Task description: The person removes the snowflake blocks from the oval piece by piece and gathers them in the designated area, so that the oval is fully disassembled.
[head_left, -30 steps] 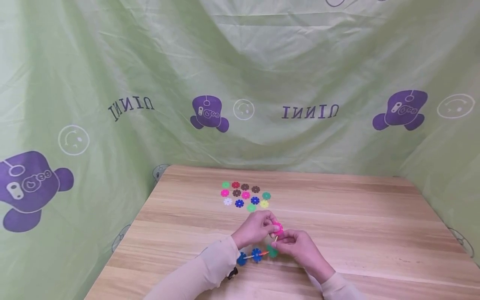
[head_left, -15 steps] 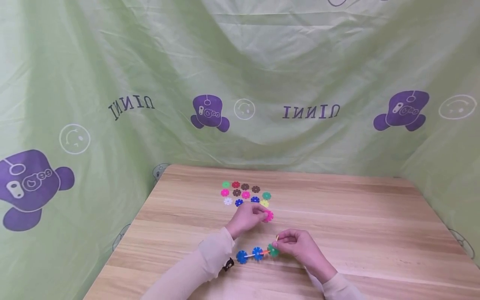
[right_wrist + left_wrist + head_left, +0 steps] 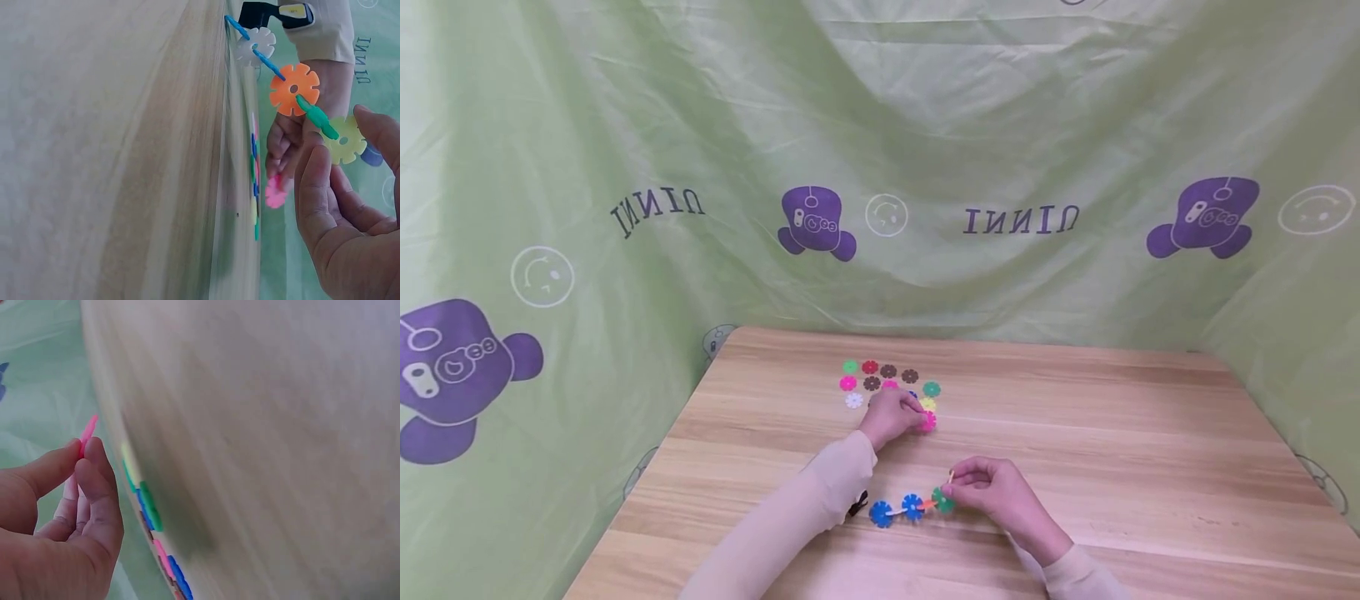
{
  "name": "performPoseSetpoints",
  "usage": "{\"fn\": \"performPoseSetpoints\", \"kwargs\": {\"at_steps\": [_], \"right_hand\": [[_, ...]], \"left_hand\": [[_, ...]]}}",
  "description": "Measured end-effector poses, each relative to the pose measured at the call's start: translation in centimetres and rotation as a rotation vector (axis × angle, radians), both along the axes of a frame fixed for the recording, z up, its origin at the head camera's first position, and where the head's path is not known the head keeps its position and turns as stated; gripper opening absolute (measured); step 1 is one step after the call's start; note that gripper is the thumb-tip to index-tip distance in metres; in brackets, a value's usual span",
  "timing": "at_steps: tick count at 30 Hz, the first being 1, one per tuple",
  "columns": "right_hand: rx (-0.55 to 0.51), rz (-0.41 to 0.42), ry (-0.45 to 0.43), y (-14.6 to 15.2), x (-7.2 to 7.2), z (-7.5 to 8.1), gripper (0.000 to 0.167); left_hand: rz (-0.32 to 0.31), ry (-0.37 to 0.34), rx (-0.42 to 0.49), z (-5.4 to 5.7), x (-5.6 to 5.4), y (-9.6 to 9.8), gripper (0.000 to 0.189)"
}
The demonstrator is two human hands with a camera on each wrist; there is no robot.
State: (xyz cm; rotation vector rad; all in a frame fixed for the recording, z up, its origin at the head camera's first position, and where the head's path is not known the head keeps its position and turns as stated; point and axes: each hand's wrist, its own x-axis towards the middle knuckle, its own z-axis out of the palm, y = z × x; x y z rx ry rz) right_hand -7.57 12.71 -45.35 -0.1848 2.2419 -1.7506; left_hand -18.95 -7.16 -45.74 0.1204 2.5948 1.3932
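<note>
My left hand [image 3: 891, 417] pinches a bright pink notched snowflake disc [image 3: 929, 421] between thumb and fingertips, close over the near edge of the loose discs. In the left wrist view that pink disc [image 3: 89, 434] stands edge-on at the fingertips. Nearer the front, my right hand [image 3: 1003, 500] holds a chain of interlocked discs by its pale yellow disc [image 3: 347, 140]. Leftward from there the chain runs through a green disc [image 3: 317, 117], an orange disc [image 3: 294, 89], a white disc [image 3: 259, 47] and blue discs [image 3: 882, 514].
Several loose snowflake discs lie in rows at the far middle of the wooden table [image 3: 1112, 433], among them a white disc [image 3: 853, 401] and a red disc [image 3: 870, 367]. My left hand hides some of them. Green printed cloth [image 3: 925, 283] hangs round the table.
My left hand has moved away from the right hand, back and slightly left, taking the pink disc off the chain's end towards the loose discs. The right hand stays nearly still with the chain.
</note>
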Motion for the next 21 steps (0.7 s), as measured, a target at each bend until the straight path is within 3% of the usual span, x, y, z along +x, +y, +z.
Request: {"fn": "performPoseSetpoints", "kwargs": {"at_steps": [9,21], "right_hand": [[-0.01,0.007,0.005,0.18,0.05,-0.04,0.045],[-0.014,0.012,0.0,0.38,-0.06,-0.06,0.049]], "left_hand": [[0.013,0.052,-0.12,-0.12,-0.12,0.26,0.013],[0.031,0.066,-0.15,-0.28,-0.47,0.19,0.017]]}}
